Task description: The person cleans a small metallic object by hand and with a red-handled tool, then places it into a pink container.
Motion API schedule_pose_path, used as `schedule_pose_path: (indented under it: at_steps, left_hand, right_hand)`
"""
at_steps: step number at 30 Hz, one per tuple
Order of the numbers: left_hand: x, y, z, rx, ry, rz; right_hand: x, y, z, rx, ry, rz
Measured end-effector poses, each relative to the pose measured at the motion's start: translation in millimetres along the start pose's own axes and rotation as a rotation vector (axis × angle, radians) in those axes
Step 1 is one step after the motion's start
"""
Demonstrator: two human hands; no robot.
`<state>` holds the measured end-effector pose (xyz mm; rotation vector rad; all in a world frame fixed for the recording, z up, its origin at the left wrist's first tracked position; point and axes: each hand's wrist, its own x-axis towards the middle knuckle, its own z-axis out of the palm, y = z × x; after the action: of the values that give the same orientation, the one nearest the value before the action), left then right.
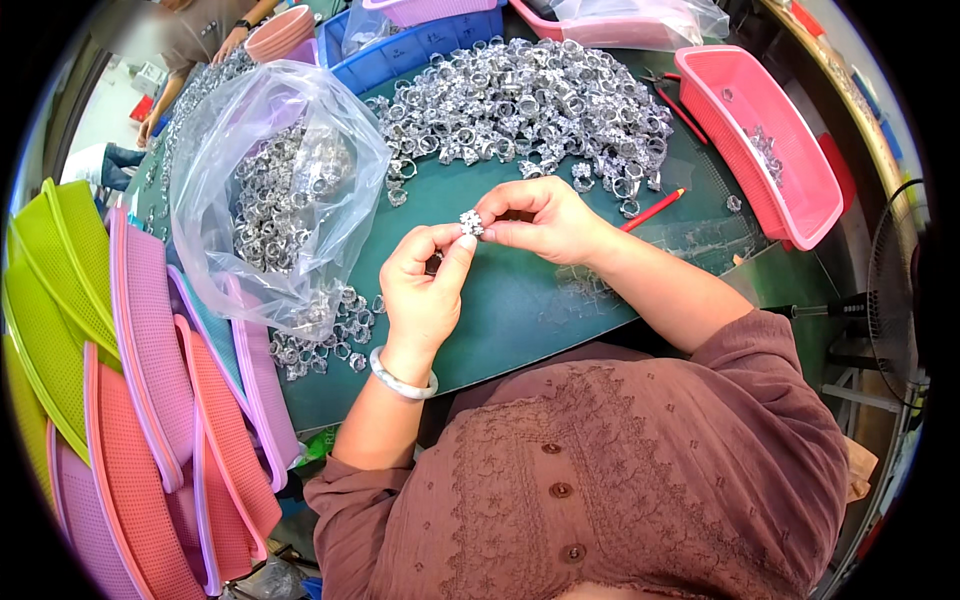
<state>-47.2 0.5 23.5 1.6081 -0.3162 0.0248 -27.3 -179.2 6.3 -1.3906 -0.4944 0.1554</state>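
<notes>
From my end of the head camera, I had a small silvery ring point(471, 222) in view near the middle, raised above the green table mat point(530, 305). Its face was a knobbly, flower-like cluster, bright and almost white where the light caught it, with darker grey gaps between the glittering bumps. Its outline was uneven rather than smoothly round. The band was mostly hidden behind fingertips, so I could not tell its shape, and the piece was too small for me to make out single stones.

The left hand point(420, 285) was closed in a pinch on it, thumb laid along the near side and index finger behind. The right hand point(540, 218) had thumb and forefinger nearly together at the ring's right edge, gripping it there.

Beyond the hands lay a broad heap of similar rings point(540, 105), the same cool silver-grey. A clear plastic bag point(352, 175) on the left held more. A red pen-like tool point(655, 208) lay just beside the right wrist, and a pink basket point(735, 150) stood farther right.
</notes>
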Motion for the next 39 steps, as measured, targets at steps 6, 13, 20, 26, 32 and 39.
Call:
schedule_pose_path:
  at_steps: [6, 13, 20, 26, 32, 39]
  left_hand:
    - [-1.2, -2.5, -2.6, 0.115, -0.006, 0.146]
    - [-1.9, -0.2, -3.4, 0.123, -0.002, 0.135]
    - [-1.8, -2.5, -2.5, 0.132, -0.002, 0.099]
    - [-1.0, -7.0, -2.4, 0.124, 0.000, 0.092]
    - [-0.4, -7.4, -2.1, 0.133, -0.001, 0.085]
    - [0.1, -10.3, -2.0, 0.117, -0.004, 0.077]
  right_hand:
    - [1.0, -2.9, 1.2, -0.024, -0.033, -0.061]
    - [1.3, 2.0, 1.0, -0.102, -0.034, -0.119]
    - [-0.3, 4.5, 1.5, -0.082, -0.028, -0.103]
    - [-0.8, 2.0, 2.1, -0.088, -0.018, -0.083]
    - [-0.9, 1.1, 1.6, -0.067, -0.025, -0.066]
    - [-1.3, 2.7, 1.7, -0.018, -0.019, -0.027]
